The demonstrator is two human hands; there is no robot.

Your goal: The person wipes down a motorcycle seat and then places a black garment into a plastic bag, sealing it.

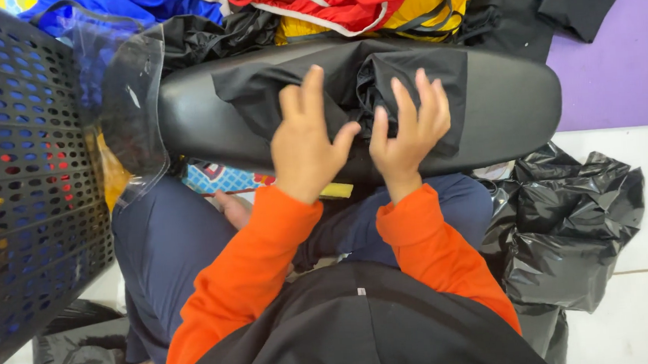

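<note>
Head view looks down on both hands pressed flat, fingers spread, on a black garment (408,94). The left hand (308,142) and right hand (405,128) pin it rather than grip it, probably to smooth a fold against the black oval board (514,106) beneath. Below the left wrist, a blue patterned packet (215,177) peeks out. Crumpled black plastic bags (567,227) lie right of the right forearm, and a perforated black basket (24,185) stands left.

Both orange-sleeved forearms reach toward twelve o'clock; left hand (305,142) lies flat, fingers together, thumb out toward three; right hand (405,128) beside it, fingers spread, pressing down
</note>
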